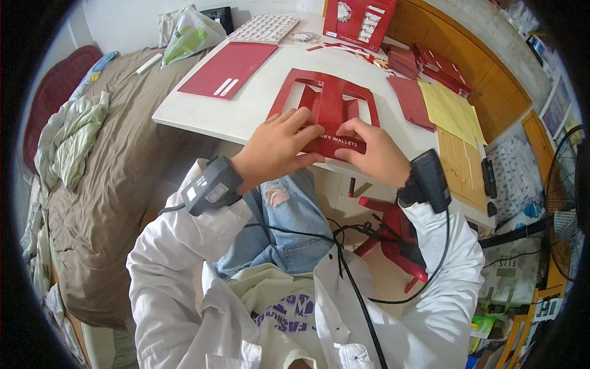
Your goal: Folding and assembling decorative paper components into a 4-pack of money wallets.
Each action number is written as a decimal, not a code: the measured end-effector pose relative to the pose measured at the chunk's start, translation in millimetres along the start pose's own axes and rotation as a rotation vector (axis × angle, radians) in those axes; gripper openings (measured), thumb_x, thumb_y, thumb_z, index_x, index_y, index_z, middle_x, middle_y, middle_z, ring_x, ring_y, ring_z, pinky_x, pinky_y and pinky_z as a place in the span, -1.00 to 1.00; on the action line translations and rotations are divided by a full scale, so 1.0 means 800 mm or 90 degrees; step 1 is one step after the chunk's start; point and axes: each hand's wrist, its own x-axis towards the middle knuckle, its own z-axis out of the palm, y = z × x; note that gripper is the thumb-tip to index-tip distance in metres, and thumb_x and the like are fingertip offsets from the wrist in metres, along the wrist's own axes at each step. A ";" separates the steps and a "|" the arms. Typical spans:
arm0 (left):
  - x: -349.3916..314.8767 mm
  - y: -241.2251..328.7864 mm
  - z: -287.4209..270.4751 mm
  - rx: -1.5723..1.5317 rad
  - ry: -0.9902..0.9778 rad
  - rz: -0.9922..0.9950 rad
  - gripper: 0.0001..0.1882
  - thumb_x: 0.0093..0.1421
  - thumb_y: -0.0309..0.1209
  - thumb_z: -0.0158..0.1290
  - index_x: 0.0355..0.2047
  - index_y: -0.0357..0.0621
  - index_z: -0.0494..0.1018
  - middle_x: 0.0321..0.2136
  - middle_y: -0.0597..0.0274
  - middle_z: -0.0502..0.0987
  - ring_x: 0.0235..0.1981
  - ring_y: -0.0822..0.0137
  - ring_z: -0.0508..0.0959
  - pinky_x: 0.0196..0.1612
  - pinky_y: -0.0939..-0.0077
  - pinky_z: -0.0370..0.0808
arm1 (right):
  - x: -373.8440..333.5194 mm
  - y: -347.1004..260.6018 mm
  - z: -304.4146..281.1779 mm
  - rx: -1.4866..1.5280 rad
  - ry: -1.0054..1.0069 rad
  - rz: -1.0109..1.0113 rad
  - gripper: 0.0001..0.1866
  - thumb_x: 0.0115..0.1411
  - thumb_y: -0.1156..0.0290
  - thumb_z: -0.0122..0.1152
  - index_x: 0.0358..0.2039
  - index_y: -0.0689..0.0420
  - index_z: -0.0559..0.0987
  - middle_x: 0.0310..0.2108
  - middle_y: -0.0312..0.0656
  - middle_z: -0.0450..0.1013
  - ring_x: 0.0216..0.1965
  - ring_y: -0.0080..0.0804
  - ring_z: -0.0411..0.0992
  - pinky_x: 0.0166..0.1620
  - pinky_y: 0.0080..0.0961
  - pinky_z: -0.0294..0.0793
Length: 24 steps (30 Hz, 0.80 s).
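Note:
A red cardboard box (332, 98) with window cut-outs and pale printing on its near edge lies at the front of the white table (239, 117). It looks partly folded. My left hand (279, 141) grips its near left part, fingers bent over the top and thumb lower down. At the near right corner, my right hand (378, 150) pinches the card between thumb and curled fingers. Both hands hide parts of the near edge. Dark devices with cables are strapped to my left wrist (212, 186) and right wrist (427, 181).
A flat red sheet (228, 69) with white slots lies left. Behind stands a red windowed box (359, 23) near paper scraps. Red cards (410, 101), a yellow sheet (452, 111) and a wooden panel (461, 166) lie right. A bed (123, 154) and a fan (565, 203) flank the table.

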 end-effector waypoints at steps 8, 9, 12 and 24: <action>0.016 -0.009 0.006 -0.384 -0.139 -0.308 -0.72 0.17 -0.36 0.01 -0.21 -0.29 0.29 -0.36 -0.09 0.49 -0.33 -0.02 0.52 -0.29 0.24 0.43 | 0.004 -0.003 -0.004 0.160 -0.132 0.178 -0.70 -0.01 0.50 0.28 -0.30 0.24 0.38 -0.36 -0.06 0.46 -0.29 -0.33 0.47 -0.22 -0.45 0.42; 0.016 -0.010 0.005 -0.384 -0.138 -0.309 -0.72 0.17 -0.36 0.01 -0.21 -0.29 0.29 -0.36 -0.09 0.49 -0.33 -0.02 0.52 -0.29 0.24 0.43 | 0.002 -0.004 -0.002 0.161 -0.133 0.177 -0.70 -0.01 0.50 0.28 -0.30 0.24 0.38 -0.36 -0.06 0.46 -0.29 -0.33 0.47 -0.22 -0.45 0.42; 0.017 -0.010 0.002 -0.398 -0.213 -0.357 -0.74 0.21 -0.38 -0.03 -0.13 -0.22 0.28 -0.30 0.10 0.49 -0.26 0.29 0.51 -0.20 0.43 0.42 | -0.002 -0.006 0.002 0.190 -0.108 0.157 -0.70 -0.01 0.50 0.27 -0.28 0.24 0.37 -0.35 -0.05 0.45 -0.34 -0.27 0.48 -0.25 -0.42 0.43; 0.012 -0.009 0.014 -0.527 -0.262 -0.479 -0.77 0.25 -0.35 -0.05 -0.17 -0.19 0.22 -0.30 0.17 0.44 -0.24 0.39 0.44 -0.19 0.52 0.38 | -0.004 -0.013 0.000 -0.066 -0.125 0.004 -0.71 0.05 0.32 0.25 -0.25 0.14 0.43 -0.30 -0.08 0.40 -0.26 -0.12 0.43 -0.20 -0.24 0.36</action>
